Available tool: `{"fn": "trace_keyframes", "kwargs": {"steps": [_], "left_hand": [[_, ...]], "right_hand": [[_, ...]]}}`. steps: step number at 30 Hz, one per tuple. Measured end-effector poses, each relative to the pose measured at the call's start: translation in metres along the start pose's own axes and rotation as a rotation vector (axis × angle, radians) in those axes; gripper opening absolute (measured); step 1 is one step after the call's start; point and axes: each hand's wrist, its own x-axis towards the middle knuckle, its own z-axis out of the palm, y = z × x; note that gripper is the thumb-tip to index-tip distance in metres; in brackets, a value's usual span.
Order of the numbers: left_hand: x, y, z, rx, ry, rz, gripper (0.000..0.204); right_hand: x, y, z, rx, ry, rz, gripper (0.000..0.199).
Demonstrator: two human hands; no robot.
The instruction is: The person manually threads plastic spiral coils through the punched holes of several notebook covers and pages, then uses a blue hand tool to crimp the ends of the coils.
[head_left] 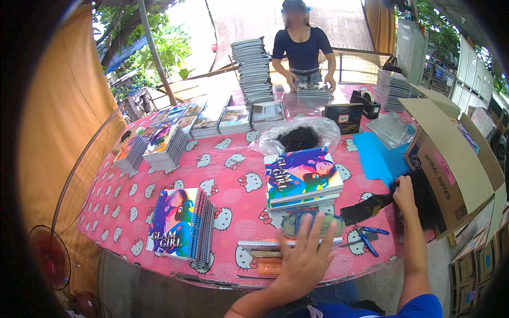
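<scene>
**Right hand at the black bundle, left hand spread near the notebooks**

The right hand (404,193) is at the upper left edge of the black bundle (424,204), beside the cardboard box (453,169). Its fingers are curled, but I cannot tell if they grasp some strands. A flat black strip (366,209) reaches from near this hand toward the notebook stack (305,177) in the middle of the bench (233,169).

The left hand (302,252) is well apart from the bundle, on its left and nearer to the person. It is released, with the fingers spread over part of the green pouch (312,224); if it touches the pouch, I cannot tell. Between the two hands lie the blue-handled pliers (368,244), just below the strip.
</scene>
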Motion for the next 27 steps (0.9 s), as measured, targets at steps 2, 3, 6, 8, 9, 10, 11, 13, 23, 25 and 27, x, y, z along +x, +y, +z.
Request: {"fn": "trace_keyframes", "kwargs": {"steps": [2,3,6,8,9,10,11,13,23,25,27], "left_hand": [[0.002,-0.002,0.006,-0.084,0.038,-0.007,0.045],[0.003,-0.004,0.010,-0.121,0.058,-0.011,0.041],[-0.007,-0.005,0.013,-0.307,0.168,-0.055,0.031],[-0.003,-0.005,0.020,-0.384,0.306,-0.037,0.026],[-0.003,-0.006,0.021,-0.411,0.375,-0.036,0.024],[-0.003,-0.007,0.021,-0.436,0.356,-0.045,0.022],[-0.004,-0.007,0.022,-0.467,0.333,-0.053,0.020],[-0.006,-0.008,0.023,-0.521,0.327,-0.070,0.018],[-0.010,-0.007,0.024,-0.593,0.412,-0.073,0.013],[-0.011,-0.005,0.026,-0.597,0.440,-0.071,0.012],[-0.011,-0.005,0.030,-0.590,0.472,-0.062,0.012]], "right_hand": [[-0.004,-0.030,-0.021,-0.024,-0.146,0.060,0.022],[-0.005,-0.059,-0.040,-0.033,-0.217,0.089,0.024],[-0.022,-0.140,-0.084,0.302,-0.318,-0.096,0.025],[-0.037,-0.177,-0.105,0.707,-0.286,-0.320,0.022],[-0.048,-0.191,-0.111,0.798,-0.333,-0.330,0.021],[-0.056,-0.205,-0.119,0.881,-0.401,-0.265,0.018],[-0.062,-0.212,-0.120,0.940,-0.397,-0.294,0.017],[-0.069,-0.215,-0.122,0.922,-0.496,-0.266,0.017],[-0.069,-0.206,-0.110,1.273,-0.765,0.094,0.010],[-0.066,-0.202,-0.110,1.288,-0.788,0.117,0.015],[-0.068,-0.203,-0.107,1.323,-0.682,0.083,0.018]]}}
